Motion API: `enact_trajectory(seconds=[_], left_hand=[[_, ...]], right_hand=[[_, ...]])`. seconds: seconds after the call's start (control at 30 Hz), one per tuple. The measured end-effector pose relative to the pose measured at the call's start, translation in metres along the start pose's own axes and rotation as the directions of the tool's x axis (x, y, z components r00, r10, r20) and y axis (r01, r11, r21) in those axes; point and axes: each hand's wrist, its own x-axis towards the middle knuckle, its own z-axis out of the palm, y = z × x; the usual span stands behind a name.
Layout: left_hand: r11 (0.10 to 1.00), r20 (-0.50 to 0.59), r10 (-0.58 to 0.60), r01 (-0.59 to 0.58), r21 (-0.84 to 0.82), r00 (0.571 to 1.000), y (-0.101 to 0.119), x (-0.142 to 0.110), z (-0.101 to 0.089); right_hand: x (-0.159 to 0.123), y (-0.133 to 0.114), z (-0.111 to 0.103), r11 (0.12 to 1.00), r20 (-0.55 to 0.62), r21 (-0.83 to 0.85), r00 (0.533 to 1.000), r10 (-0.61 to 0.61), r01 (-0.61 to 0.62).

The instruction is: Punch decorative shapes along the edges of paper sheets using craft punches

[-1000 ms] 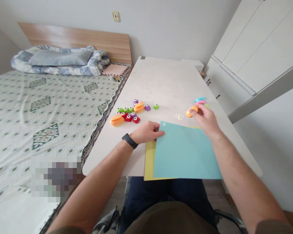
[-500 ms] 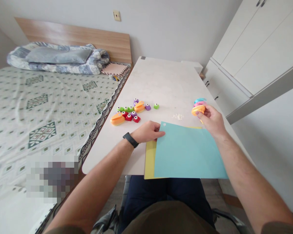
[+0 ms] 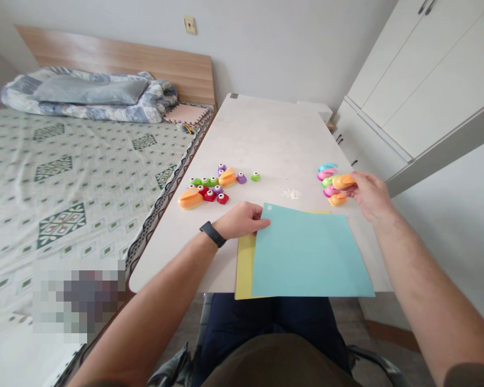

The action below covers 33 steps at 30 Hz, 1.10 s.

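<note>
My right hand (image 3: 369, 196) grips an orange craft punch (image 3: 343, 181) by its end, over a loose group of coloured punches (image 3: 326, 180) at the table's right side. A second orange punch (image 3: 337, 199) lies just below it, near the paper. My left hand (image 3: 240, 220) rests flat on the table, fingertips at the left edge of a teal paper sheet (image 3: 306, 252). Beneath that sheet, a yellow paper sheet (image 3: 246, 266) sticks out to the left. Small white paper cutouts (image 3: 291, 194) lie above the sheets.
Several more punches in orange, red, green and purple (image 3: 210, 188) stand left of centre on the white table (image 3: 266, 134). The paper overhangs the near table edge. A patterned bed (image 3: 84, 188) runs along the left side, and white cabinets (image 3: 423, 91) stand at the right.
My right hand has moved right, and the punches beneath it now show more fully, including a second orange one. My left hand and the paper have stayed put, while the view has shifted slightly.
</note>
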Motion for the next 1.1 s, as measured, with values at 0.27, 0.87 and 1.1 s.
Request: enact_trajectory(seconds=[0.27,0.87,1.1], left_hand=[[0.999,-0.018,-0.024,0.023,-0.042,1.000,0.004,-0.001,0.000],[1.000,-0.038,-0.018,0.018,0.007,0.999,0.006,-0.002,-0.003],[1.000,-0.038,-0.008,0.009,0.022,0.999,0.005,-0.002,-0.002]], right_hand=[[-0.008,-0.006,0.018,0.976,0.082,0.093,0.978,0.192,-0.199],[-0.017,-0.013,0.036,0.960,0.218,0.015,0.938,0.269,-0.279],[-0.019,-0.017,0.029,0.940,0.233,0.037,0.918,0.322,-0.339]])
